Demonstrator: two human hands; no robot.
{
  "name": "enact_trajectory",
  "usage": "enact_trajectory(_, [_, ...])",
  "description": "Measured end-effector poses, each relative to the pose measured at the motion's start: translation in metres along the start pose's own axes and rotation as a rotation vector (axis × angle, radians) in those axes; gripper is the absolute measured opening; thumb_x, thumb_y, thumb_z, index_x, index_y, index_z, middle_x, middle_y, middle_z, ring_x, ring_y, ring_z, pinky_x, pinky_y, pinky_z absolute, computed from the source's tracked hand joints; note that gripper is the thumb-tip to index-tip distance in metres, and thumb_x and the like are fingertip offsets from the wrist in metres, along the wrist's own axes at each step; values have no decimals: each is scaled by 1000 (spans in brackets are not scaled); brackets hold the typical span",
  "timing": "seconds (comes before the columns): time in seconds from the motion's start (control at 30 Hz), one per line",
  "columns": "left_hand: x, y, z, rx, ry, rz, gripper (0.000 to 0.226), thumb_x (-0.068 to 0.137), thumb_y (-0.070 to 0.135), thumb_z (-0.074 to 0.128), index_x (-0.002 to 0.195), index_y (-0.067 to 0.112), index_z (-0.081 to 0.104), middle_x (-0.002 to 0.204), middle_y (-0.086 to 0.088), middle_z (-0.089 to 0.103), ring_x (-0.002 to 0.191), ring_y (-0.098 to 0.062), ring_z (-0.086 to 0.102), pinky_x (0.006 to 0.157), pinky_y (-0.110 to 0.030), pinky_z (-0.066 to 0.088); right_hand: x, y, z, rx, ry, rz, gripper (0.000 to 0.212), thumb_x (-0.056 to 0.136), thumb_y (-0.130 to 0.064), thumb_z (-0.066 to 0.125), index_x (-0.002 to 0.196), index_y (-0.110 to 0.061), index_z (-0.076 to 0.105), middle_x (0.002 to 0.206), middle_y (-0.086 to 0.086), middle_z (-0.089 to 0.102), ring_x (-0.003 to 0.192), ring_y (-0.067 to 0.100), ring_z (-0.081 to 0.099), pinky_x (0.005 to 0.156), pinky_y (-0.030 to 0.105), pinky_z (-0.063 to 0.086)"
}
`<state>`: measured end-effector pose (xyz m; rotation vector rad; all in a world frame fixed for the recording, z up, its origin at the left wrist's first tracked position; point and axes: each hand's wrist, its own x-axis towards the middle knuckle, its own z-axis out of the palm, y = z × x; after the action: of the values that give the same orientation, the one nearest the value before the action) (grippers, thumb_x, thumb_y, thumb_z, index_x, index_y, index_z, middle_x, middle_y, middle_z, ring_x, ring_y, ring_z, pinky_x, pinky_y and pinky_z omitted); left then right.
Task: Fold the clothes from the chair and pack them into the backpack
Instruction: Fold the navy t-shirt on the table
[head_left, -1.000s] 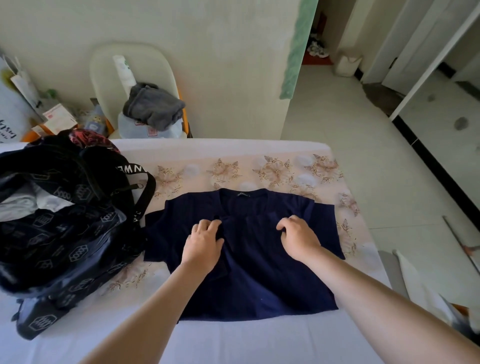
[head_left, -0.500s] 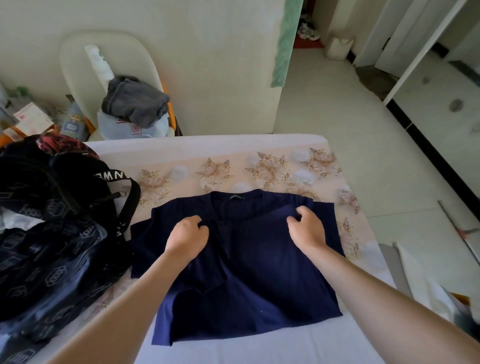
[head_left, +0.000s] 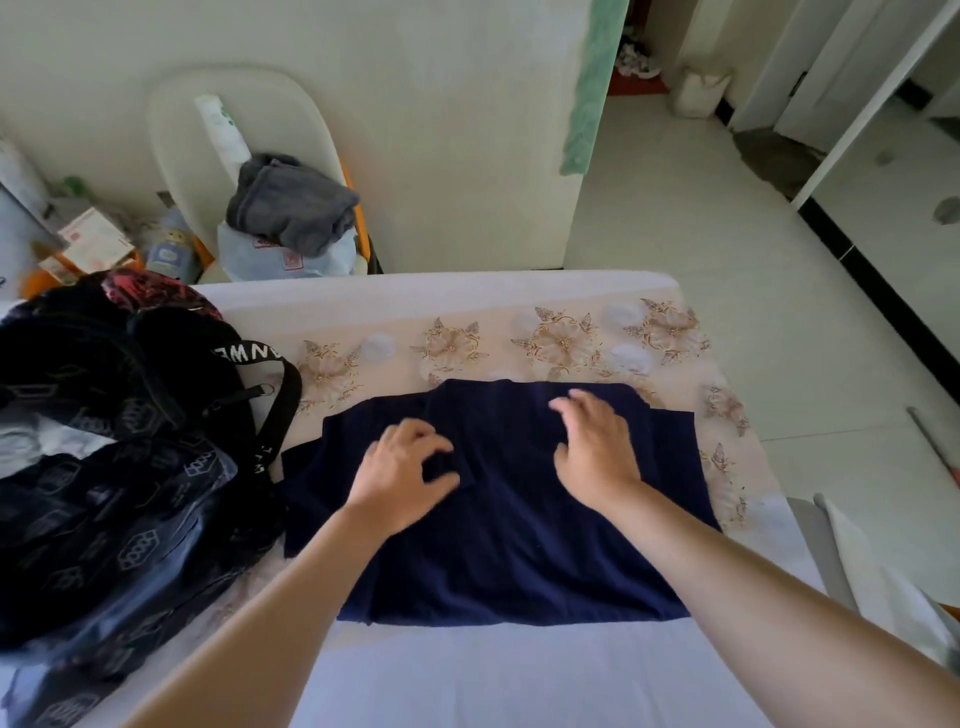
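From my remote station, the bed (head_left: 519, 675) serves as the folding surface, its white and floral cover giving a flat, wide base at the near edge. The black backpack (head_left: 104, 493) lies open at the left, touching the work, a placement I judge is meant to keep packing within one reach; something pale already shows in its mouth. The navy shirt (head_left: 519, 545) lies spread flat just right of the backpack, its left side turned in over the middle, so I read the fold as only begun. The chair (head_left: 182, 119) stands at the far left against the wall, and a grey garment (head_left: 293, 208) is heaped on its seat, waiting its turn. The right hand (head_left: 597, 447) rests on the shirt's far right part with fingers spread and holding nothing, likely to smooth it. The left hand (head_left: 402, 478) curls over the turned-in flap, but blur keeps me from telling whether it pinches the cloth.
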<state>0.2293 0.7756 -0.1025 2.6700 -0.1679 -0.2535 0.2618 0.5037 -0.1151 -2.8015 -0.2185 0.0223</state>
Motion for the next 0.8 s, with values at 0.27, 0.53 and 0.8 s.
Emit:
enact_trajectory(0.27, [-14, -35, 5, 24, 154, -55, 19, 93, 18, 62, 110, 23, 72, 102, 4, 68, 93, -19, 62, 76, -35, 55, -2, -45, 33, -116, -393, -237, 78, 91, -26, 57, 157, -25, 17, 166, 8, 3, 153, 28, 5, 122, 49, 15])
enact_trajectory(0.53, [29, -56, -50, -299, 242, -687, 26, 95, 20, 53, 69, 18, 51, 68, -4, 58, 63, -23, 56, 56, -31, 45, 9, -49, 37, -139, -466, -206, 79, 91, -24, 56, 158, -29, 15, 167, 6, 1, 153, 26, 1, 124, 46, 11])
enact_trajectory(0.8, [-62, -56, -12, -204, 230, -564, 22, 95, 38, 55, 107, 21, 50, 95, 1, 61, 77, -16, 58, 66, -36, 53, -24, -76, 35, -135, -408, -244, 76, 91, -17, 54, 158, -21, 18, 165, 11, 2, 153, 29, 1, 123, 46, 11])
